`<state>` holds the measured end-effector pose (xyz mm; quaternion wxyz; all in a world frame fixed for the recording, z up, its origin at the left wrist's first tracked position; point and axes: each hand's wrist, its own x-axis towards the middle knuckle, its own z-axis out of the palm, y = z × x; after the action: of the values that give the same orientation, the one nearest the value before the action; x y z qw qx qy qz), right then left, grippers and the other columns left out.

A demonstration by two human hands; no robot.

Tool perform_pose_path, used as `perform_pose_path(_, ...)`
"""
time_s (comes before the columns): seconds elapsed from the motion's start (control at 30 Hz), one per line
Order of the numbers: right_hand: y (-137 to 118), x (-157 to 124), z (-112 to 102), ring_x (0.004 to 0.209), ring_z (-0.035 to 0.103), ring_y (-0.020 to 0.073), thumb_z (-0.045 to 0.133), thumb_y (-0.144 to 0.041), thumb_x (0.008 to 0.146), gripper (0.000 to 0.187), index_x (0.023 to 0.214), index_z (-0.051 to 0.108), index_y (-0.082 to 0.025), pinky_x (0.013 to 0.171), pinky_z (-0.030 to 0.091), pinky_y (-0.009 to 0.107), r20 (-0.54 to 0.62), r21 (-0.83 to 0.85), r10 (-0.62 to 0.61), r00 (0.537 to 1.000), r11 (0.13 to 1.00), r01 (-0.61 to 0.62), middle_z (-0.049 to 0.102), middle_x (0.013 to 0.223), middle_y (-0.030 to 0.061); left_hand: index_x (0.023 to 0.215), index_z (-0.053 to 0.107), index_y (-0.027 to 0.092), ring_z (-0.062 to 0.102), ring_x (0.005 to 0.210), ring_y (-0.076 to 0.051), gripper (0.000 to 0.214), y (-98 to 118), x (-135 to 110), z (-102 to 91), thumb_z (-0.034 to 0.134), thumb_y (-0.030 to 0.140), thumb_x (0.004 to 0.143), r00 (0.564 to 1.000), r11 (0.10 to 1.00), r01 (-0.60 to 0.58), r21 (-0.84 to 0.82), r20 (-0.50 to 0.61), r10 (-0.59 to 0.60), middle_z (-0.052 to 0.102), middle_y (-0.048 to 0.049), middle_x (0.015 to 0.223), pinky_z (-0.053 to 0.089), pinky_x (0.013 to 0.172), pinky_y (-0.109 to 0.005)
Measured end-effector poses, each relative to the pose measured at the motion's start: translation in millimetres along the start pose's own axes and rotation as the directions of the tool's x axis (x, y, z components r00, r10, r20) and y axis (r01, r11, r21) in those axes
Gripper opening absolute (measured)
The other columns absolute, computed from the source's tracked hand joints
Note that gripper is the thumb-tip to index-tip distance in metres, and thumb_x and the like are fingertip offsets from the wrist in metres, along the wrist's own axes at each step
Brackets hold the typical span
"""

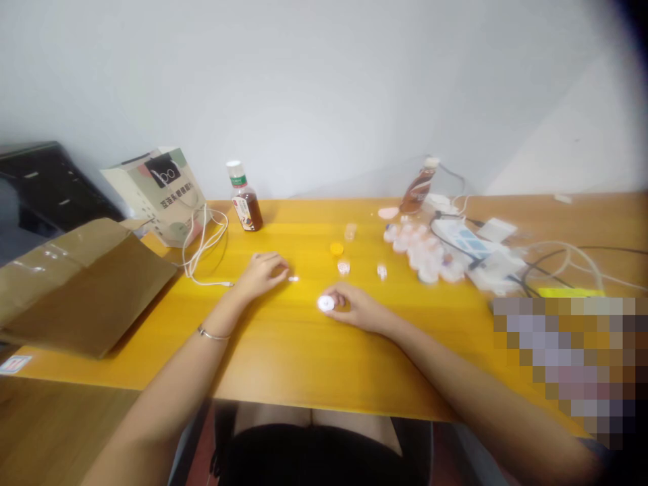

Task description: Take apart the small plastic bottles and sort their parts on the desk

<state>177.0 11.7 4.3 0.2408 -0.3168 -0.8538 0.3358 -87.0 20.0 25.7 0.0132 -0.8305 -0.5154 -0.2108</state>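
My right hand (357, 308) is closed around a round white piece (327, 304), held just above the wooden table (304, 351) between thumb and fingers. It looks like a cap or the end of a small container. To its left, my left hand (262, 273) has its fingers curled together, with a small white piece (293, 279) at the fingertips; blur hides what it is. Beyond the hands lie a yellow round lid (337, 249), a small white piece with red markings (343, 268), a similar piece (381, 272) and a pale translucent block (350, 231).
A sauce bottle (248, 209) and a paper gift bag (165, 192) stand back left, near a white cable (202, 236) and a brown paper bag (86, 290). At right are a drink bottle (419, 189), several small white containers (420, 253), and tangled cables with adapters (499, 270).
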Motion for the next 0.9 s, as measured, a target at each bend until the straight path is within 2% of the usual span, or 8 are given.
perform_pose_path(0.07, 0, 0, 0, 0.07, 0.052, 0.0137, 0.06, -0.027, 0.073, 0.02, 0.091, 0.057, -0.018, 0.066, 0.043, 0.026, -0.005, -0.001, -0.004, 1.0, 1.0, 0.004, 0.058, 0.081, 0.0023, 0.089, 0.058, 0.019, 0.056, 0.083, -0.015, 0.016, 18, 0, 0.6, 0.048, 0.03, 0.084, 0.989, 0.99, -0.127, -0.069, 0.063, 0.131, 0.062, -0.003, 0.087, 0.033, 0.075, -0.029)
perform_pose_path(0.13, 1, 0, 1, 0.069, 0.051, 0.0136, 0.061, -0.027, 0.073, 0.02, 0.091, 0.057, -0.018, 0.066, 0.042, 0.026, -0.011, -0.006, -0.009, 1.0, 1.0, 0.009, 0.057, 0.079, 0.0018, 0.093, 0.058, 0.02, 0.056, 0.086, -0.015, 0.018, 35, -1, 1.9, 0.048, 0.032, 0.085, 0.955, 0.957, -0.249, -0.15, 0.129, 0.269, 0.062, -0.0032, 0.092, 0.033, 0.077, -0.028)
perform_pose_path(0.2, 2, 1, 1, 0.068, 0.05, 0.0133, 0.06, -0.027, 0.073, 0.019, 0.09, 0.057, -0.018, 0.065, 0.042, 0.026, -0.011, -0.005, -0.021, 1.0, 1.0, 0.021, 0.056, 0.076, 0.0012, 0.095, 0.057, 0.021, 0.056, 0.088, -0.015, 0.018, 48, -2, 4.2, 0.049, 0.032, 0.084, 0.915, 0.924, -0.32, -0.212, 0.183, 0.359, 0.061, -0.0029, 0.095, 0.034, 0.078, -0.028)
perform_pose_path(0.27, 3, 1, 1, 0.068, 0.05, 0.0132, 0.06, -0.027, 0.073, 0.019, 0.089, 0.057, -0.018, 0.065, 0.041, 0.026, -0.005, 0.0, -0.036, 0.999, 0.999, 0.036, 0.056, 0.076, 0.001, 0.096, 0.057, 0.021, 0.055, 0.089, -0.015, 0.018, 55, -3, 7.5, 0.05, 0.032, 0.084, 0.891, 0.907, -0.346, -0.24, 0.219, 0.398, 0.061, -0.0026, 0.096, 0.034, 0.079, -0.028)
perform_pose_path(0.33, 2, 1, 0, 0.068, 0.049, 0.013, 0.059, -0.027, 0.074, 0.019, 0.089, 0.056, -0.017, 0.064, 0.041, 0.026, -0.004, -0.004, -0.039, 0.999, 0.999, 0.039, 0.055, 0.076, 0.0011, 0.098, 0.056, 0.021, 0.055, 0.09, -0.015, 0.02, 58, -4, 11.1, 0.05, 0.034, 0.084, 0.895, 0.911, -0.335, -0.238, 0.22, 0.387, 0.06, -0.0032, 0.097, 0.034, 0.08, -0.028)
perform_pose_path(0.5, -1, 0, -2, 0.065, 0.048, 0.0124, 0.059, -0.027, 0.073, 0.02, 0.09, 0.055, -0.017, 0.062, 0.04, 0.025, -0.003, -0.014, -0.013, 1.0, 1.0, 0.013, 0.054, 0.073, 0.0, 0.104, 0.052, 0.02, 0.054, 0.094, -0.018, 0.032, 61, -4, 17.3, 0.054, 0.042, 0.081, 0.94, 0.939, -0.245, -0.243, 0.176, 0.291, 0.06, -0.0055, 0.099, 0.036, 0.08, -0.03)
perform_pose_path(0.77, 7, 1, 0, 0.067, 0.048, 0.0118, 0.06, -0.025, 0.072, 0.026, 0.095, 0.05, -0.018, 0.065, 0.041, 0.026, 0.027, 0.05, -0.006, 1.0, 0.999, 0.005, 0.054, 0.077, 0.0, 0.092, 0.058, 0.018, 0.058, 0.088, -0.015, 0.018, 59, -2, 23.4, 0.048, 0.032, 0.087, 0.925, 0.904, -0.287, -0.316, 0.153, 0.347, 0.063, -0.0047, 0.094, 0.036, 0.081, -0.027)
perform_pose_path(0.9, 8, 1, 0, 0.068, 0.048, 0.0122, 0.063, -0.026, 0.069, 0.038, 0.102, 0.044, -0.018, 0.065, 0.041, 0.026, 0.011, 0.066, 0.015, 1.0, 0.998, -0.016, 0.05, 0.077, -0.0009, 0.09, 0.061, 0.018, 0.058, 0.09, -0.015, 0.016, 56, -2, 21.3, 0.051, 0.029, 0.085, 0.935, 0.86, -0.23, -0.456, 0.142, 0.325, 0.064, -0.0054, 0.097, 0.038, 0.083, -0.027)
